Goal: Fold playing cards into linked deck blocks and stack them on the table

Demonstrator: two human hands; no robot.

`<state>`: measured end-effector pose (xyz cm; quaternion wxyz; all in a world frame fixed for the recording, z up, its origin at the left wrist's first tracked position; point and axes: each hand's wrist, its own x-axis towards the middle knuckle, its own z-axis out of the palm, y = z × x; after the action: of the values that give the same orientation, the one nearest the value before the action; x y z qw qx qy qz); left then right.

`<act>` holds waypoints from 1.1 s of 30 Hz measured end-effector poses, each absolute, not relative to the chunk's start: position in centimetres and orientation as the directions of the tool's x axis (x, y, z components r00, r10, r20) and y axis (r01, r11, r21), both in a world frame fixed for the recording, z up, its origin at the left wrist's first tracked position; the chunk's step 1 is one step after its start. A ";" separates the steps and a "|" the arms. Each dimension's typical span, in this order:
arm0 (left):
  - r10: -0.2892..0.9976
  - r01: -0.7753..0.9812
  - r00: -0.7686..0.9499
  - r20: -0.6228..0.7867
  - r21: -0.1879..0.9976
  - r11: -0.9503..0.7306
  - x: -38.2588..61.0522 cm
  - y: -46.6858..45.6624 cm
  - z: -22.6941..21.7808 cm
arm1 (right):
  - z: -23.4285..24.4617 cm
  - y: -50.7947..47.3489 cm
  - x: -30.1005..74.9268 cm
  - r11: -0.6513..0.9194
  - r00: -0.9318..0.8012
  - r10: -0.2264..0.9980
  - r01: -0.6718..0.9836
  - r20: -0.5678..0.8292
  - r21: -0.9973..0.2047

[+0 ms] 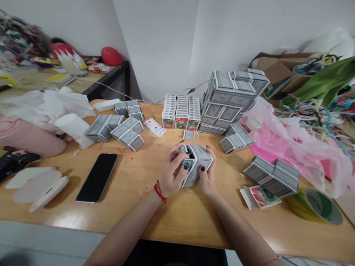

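Note:
Both my hands hold a small block folded from grey-backed playing cards [197,161] just above the wooden table [177,218]. My left hand [173,173], with a red string on its wrist, wraps the block's left side, thumb pressed on its front. My right hand [207,176] grips its right side, fingers curled over the top. A big pile of the same card blocks [231,99] rises behind. Rows of card packs [181,112] stand at the back centre.
More card blocks lie at left [115,129] and right [273,175]. A black phone [97,177] lies at front left, white plastic pieces [36,186] beside it. A pink plastic bag [294,142], a green tape roll [318,205], a flattened card pack [260,195] and loose cards [155,126] are nearby.

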<state>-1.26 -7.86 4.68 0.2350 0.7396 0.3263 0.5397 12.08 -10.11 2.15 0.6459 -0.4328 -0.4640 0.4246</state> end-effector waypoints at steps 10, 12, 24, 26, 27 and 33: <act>0.682 0.193 0.298 0.669 0.657 -0.729 -1.3 -7.8 4.4 | 1.9 -9.9 12.3 0.302 0.311 0.914 -0.086 0.262 -0.950; 0.721 0.153 0.248 0.647 0.709 -0.689 -1.0 -7.9 4.2 | 1.7 -9.8 12.4 0.321 0.292 0.911 -0.056 0.292 -0.945; 0.882 -0.012 0.152 0.447 0.893 -0.450 1.1 -8.3 2.7 | 0.8 -9.4 12.7 0.363 0.256 0.899 0.021 0.356 -0.931; 0.881 0.024 0.159 0.446 0.890 -0.455 1.1 -8.3 2.5 | 1.0 -9.3 12.6 0.343 0.288 0.899 0.000 0.329 -0.939; 0.881 0.037 0.152 0.448 0.888 -0.458 1.1 -8.3 2.4 | 1.1 -9.3 12.5 0.338 0.295 0.899 0.003 0.324 -0.941; 0.857 0.073 0.129 0.499 0.857 -0.510 1.2 -8.1 1.6 | 1.2 -9.1 12.4 0.352 0.298 0.888 0.048 0.349 -0.935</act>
<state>1.16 -8.15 1.58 0.3501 0.6646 0.3498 0.5598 12.36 -9.12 1.20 0.6540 -0.4703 -0.4980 0.3211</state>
